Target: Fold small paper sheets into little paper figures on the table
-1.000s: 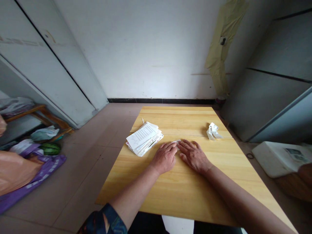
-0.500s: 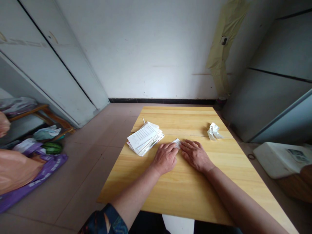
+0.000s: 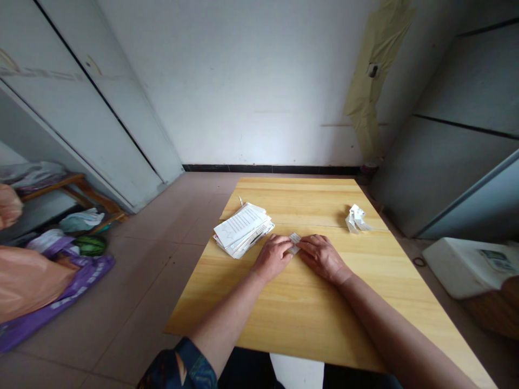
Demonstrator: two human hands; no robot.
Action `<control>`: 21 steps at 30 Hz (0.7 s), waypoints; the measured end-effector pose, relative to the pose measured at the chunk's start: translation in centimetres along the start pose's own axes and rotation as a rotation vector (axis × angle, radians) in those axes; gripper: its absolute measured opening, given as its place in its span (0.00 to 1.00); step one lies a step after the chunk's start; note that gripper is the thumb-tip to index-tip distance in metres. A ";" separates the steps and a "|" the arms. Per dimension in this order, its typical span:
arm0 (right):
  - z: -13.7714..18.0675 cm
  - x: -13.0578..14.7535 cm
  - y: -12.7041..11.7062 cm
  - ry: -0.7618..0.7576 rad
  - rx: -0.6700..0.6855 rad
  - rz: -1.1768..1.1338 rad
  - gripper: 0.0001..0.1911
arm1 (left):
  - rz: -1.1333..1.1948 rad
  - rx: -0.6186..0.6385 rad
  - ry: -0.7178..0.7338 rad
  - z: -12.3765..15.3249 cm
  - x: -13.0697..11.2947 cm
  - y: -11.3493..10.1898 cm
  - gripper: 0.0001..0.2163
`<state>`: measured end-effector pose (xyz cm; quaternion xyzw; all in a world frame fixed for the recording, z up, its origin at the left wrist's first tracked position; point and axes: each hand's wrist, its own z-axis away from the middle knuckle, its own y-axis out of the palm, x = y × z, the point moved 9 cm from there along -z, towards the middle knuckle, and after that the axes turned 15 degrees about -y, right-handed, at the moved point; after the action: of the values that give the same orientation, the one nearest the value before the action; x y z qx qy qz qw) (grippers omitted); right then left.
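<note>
A small folded strip of white paper [image 3: 295, 242] lies on the wooden table [image 3: 284, 194] between my two hands. My left hand [image 3: 271, 258] and my right hand [image 3: 322, 259] rest palm down, with their fingertips pressing on the strip from either side. Part of the strip is hidden under my fingers. To the left of my left hand is a loose stack of printed papers [image 3: 243, 229], close to but apart from it. Farther right, a bundle of crumpled white paper [image 3: 355, 219] lies beyond my right hand.
Plastic bags [image 3: 32, 281] and a watermelon [image 3: 91, 245] sit on the tiled floor [image 3: 138, 302] left of the table. A white foam box [image 3: 462, 267] stands to the right. The table's far edge nears a white wall [image 3: 251, 97].
My hands have drawn slightly apart and back, so more of the paper strip shows between them. The strip sits a little lower on the table. The stack and crumpled paper have not moved.
</note>
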<state>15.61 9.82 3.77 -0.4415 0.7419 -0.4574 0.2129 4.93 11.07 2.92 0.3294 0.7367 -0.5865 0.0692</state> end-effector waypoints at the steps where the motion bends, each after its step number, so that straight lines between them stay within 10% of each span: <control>1: -0.1 0.0 0.1 -0.006 -0.002 0.012 0.13 | -0.005 -0.009 -0.008 0.0 0.1 0.0 0.14; 21: -0.9 0.4 0.5 -0.056 0.058 0.153 0.14 | -0.021 -0.045 -0.021 0.1 0.0 -0.3 0.12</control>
<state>14.51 9.97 3.78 -0.3900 0.7537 -0.4485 0.2804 4.70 10.92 3.11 0.3139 0.7522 -0.5740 0.0783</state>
